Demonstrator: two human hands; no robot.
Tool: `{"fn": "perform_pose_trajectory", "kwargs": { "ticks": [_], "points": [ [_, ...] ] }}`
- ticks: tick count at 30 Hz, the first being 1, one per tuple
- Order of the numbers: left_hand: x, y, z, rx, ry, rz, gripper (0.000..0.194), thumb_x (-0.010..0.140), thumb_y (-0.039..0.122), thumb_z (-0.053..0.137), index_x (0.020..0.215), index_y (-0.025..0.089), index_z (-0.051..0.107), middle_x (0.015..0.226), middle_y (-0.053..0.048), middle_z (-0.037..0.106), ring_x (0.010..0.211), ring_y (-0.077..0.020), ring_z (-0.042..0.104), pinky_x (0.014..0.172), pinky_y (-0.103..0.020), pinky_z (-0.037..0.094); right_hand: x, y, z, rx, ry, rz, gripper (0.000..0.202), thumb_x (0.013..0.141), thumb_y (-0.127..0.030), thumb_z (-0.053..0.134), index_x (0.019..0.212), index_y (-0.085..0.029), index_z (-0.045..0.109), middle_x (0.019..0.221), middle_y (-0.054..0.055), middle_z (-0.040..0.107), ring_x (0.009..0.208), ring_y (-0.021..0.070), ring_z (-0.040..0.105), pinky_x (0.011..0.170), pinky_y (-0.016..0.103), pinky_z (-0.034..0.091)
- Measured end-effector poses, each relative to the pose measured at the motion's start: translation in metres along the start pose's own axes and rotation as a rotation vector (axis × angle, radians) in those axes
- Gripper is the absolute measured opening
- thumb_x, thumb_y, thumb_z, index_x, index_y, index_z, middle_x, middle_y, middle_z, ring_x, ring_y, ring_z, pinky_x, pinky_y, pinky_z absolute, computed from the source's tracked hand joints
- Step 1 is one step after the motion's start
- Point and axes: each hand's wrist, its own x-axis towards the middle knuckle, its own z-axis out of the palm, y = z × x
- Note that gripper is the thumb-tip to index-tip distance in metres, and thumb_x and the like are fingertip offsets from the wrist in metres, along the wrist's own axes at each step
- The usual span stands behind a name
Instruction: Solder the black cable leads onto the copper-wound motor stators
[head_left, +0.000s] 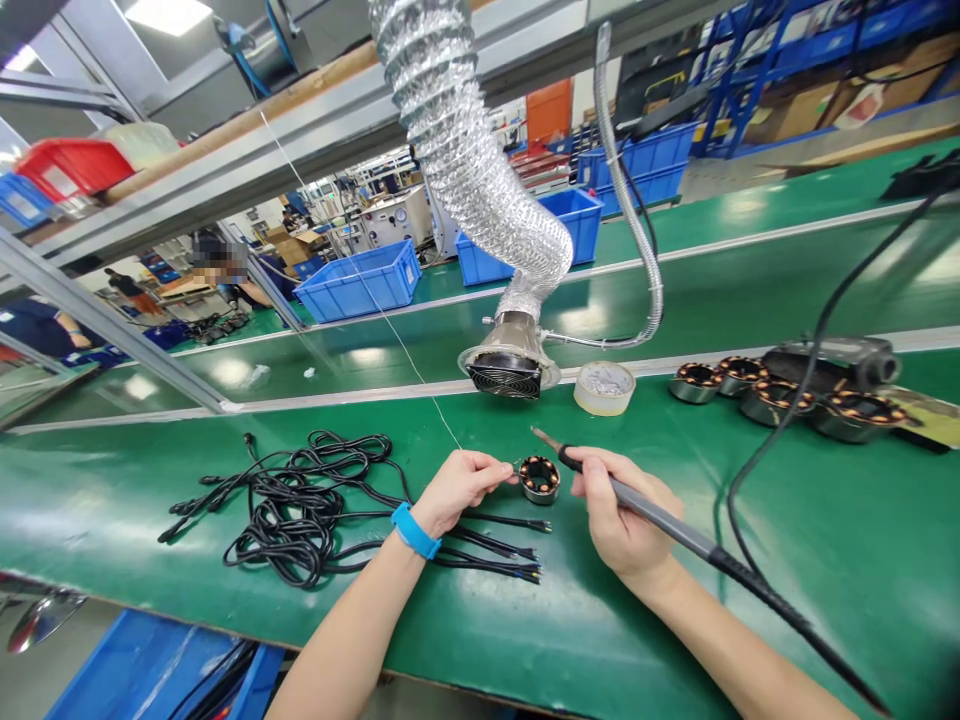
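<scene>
My right hand (626, 510) is closed round the grey handle of a soldering iron (660, 518), its tip pointing up and left above the bench. A small motor stator (539, 481) with copper windings lies flat between my hands. My left hand (469, 485), with a blue wristband, pinches at the stator's left edge. A thin solder wire (409, 352) runs down from a spool overhead to this hand; the fingers hide part of it. The iron's tip is apart from the stator. Black cables (300, 510) lie coiled at the left, their stripped ends below the stator.
A fume extractor hood (506, 365) hangs beyond the stator from a silver duct (465, 130). A roll of clear tape (604, 388) stands beside it. Several more stators (780, 400) sit at the right, near the iron's trailing cord (806, 370). Blue bins (360, 283) stand farther back.
</scene>
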Motion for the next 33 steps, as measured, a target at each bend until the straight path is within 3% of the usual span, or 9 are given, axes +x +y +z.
{"fn": "perform_pose_trajectory", "kwargs": {
  "ticks": [6,9,14,16,20,24,29,33],
  "points": [
    [0.009,-0.007,-0.013,-0.109,0.085,0.01,0.049,0.066,0.054,0.081,0.078,0.008,0.069,0.053,0.011,0.025,0.044,-0.0014,0.014,0.043,-0.022,0.004,0.012,0.012,-0.002,-0.082,0.067,-0.061,0.023,0.096,-0.02,0.053,0.113,-0.019,0.067,0.08,0.003,0.072,0.067,0.0147,0.068,0.066,0.027,0.055],
    [0.018,-0.009,-0.027,-0.185,0.176,0.052,0.051,0.061,0.053,0.085,0.076,0.008,0.066,0.053,0.011,0.024,0.044,-0.0001,0.013,0.041,-0.02,0.004,0.025,0.031,-0.013,-0.157,0.143,0.001,0.024,0.098,-0.025,0.051,0.115,-0.019,0.067,0.088,0.005,0.07,0.068,0.0144,0.065,0.069,0.029,0.054],
    [0.038,-0.012,-0.05,-0.307,0.346,0.15,0.054,0.059,0.053,0.086,0.081,0.008,0.065,0.055,0.011,0.03,0.041,0.0014,0.015,0.039,-0.018,0.007,0.047,0.086,-0.04,-0.363,0.32,0.041,0.026,0.096,-0.028,0.052,0.115,-0.019,0.067,0.094,0.008,0.065,0.085,0.021,0.062,0.082,0.038,0.051],
    [0.047,-0.013,-0.057,-0.338,0.403,0.193,0.053,0.061,0.052,0.085,0.082,0.007,0.066,0.057,0.009,0.035,0.042,0.0013,0.018,0.038,-0.017,0.011,0.052,0.116,-0.048,-0.472,0.349,-0.004,0.027,0.092,-0.024,0.057,0.116,-0.018,0.068,0.095,0.011,0.062,0.086,0.0234,0.061,0.077,0.036,0.049],
    [0.058,-0.015,-0.066,-0.362,0.432,0.212,0.046,0.073,0.049,0.078,0.084,0.006,0.067,0.063,0.003,0.047,0.048,-0.0023,0.036,0.043,-0.017,0.032,0.056,0.167,-0.056,-0.564,0.268,-0.069,0.039,0.081,-0.022,0.068,0.119,-0.015,0.067,0.096,0.012,0.057,0.061,0.0137,0.051,0.052,0.028,0.035],
    [0.059,-0.019,-0.068,-0.336,0.466,0.189,0.037,0.082,0.043,0.07,0.078,0.007,0.064,0.064,-0.001,0.052,0.054,-0.0077,0.048,0.053,-0.023,0.046,0.058,0.192,-0.059,-0.543,0.164,-0.112,0.038,0.076,-0.017,0.069,0.114,-0.018,0.069,0.095,0.009,0.056,0.052,0.0073,0.036,0.05,0.029,0.025],
    [0.058,-0.025,-0.067,-0.196,0.59,0.205,0.023,0.083,0.032,0.067,0.075,0.011,0.061,0.065,0.0,0.054,0.057,-0.0098,0.05,0.059,-0.025,0.046,0.067,0.207,-0.061,-0.546,0.084,-0.173,0.025,0.081,-0.022,0.065,0.105,-0.019,0.071,0.087,0.009,0.055,0.058,0.0114,0.041,0.055,0.033,0.028],
    [0.054,-0.024,-0.07,-0.059,0.755,0.27,0.013,0.074,0.021,0.072,0.076,0.012,0.063,0.072,0.0,0.056,0.064,-0.0098,0.05,0.064,-0.022,0.042,0.065,0.203,-0.06,-0.598,0.034,-0.184,0.026,0.088,-0.029,0.055,0.108,-0.018,0.069,0.089,0.013,0.055,0.077,0.024,0.053,0.064,0.038,0.034]
  ]
}}
